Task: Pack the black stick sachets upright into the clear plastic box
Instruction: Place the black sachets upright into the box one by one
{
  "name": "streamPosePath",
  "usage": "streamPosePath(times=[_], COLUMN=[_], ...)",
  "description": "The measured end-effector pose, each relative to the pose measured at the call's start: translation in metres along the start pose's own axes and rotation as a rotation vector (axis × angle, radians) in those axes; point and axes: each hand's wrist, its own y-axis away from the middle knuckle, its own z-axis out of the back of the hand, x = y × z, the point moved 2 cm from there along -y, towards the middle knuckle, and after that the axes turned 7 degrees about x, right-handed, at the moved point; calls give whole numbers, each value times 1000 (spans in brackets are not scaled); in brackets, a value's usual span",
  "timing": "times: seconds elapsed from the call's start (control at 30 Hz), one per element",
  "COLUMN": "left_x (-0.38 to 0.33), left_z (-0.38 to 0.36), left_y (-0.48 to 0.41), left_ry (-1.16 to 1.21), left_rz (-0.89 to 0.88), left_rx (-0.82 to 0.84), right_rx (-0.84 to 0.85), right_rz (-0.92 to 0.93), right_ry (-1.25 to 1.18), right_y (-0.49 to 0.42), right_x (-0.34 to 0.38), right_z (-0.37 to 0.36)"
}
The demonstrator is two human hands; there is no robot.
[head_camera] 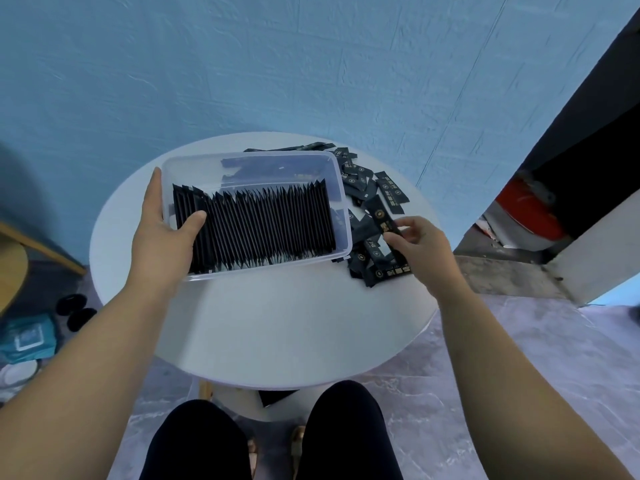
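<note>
**Trainee:** Where does the held stick sachet (382, 216) lie relative to the clear plastic box (341, 188)?

**Instructor:** It is just right of the box's right end wall, above the loose pile of sachets (363, 183). The right hand (419, 240) pinches the sachet's near end between thumb and fingertips. The long axis runs away from the hand and to the left, tilted rather than upright.

**Trainee:** How is the box placed?

**Instructor:** It rests on the round white surface (294, 323) with its long axis running left to right. The left hand (166, 223) grips the left end wall, fingers outside and thumb over the rim, touching the packed row (256, 230). That row stands on edge along the near side and spans almost the full length. The far strip looks freer. Whether the dark shapes there lie inside the box or show through its wall cannot be told.

**Trainee:** What does the coming move turn on?

**Instructor:** As a judgement, the right hand is the nearer one. The sachet has to travel left over the right rim and be turned until its long axis stands up, parallel to the packed ones.

**Trainee:** What surrounds the surface?

**Instructor:** A blue textured wall (311, 64) stands behind it and a grey tiled floor (519, 341) lies below. There is a dark opening at the right.
</note>
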Motion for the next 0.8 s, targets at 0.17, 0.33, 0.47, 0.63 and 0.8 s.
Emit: streamPosePath(times=[0.17, 0.33, 0.47, 0.63, 0.8], left_x=[0, 5, 6, 3, 2], left_z=[2, 6, 7, 5, 3], left_y=[2, -1, -1, 1, 1], left_ry=[-13, -13, -5, -4, 6], left_rz=[-4, 8, 4, -13, -6], left_rx=[1, 13, 6, 1, 3], right_rx=[52, 284, 277, 65, 93], right_rz=[59, 191, 160, 80, 103], right_ry=[382, 664, 739, 580, 612], right_y=[-22, -30, -25, -18, -17], right_x=[-6, -2, -10, -20, -17], right_z=[-18, -24, -25, -16, -15])
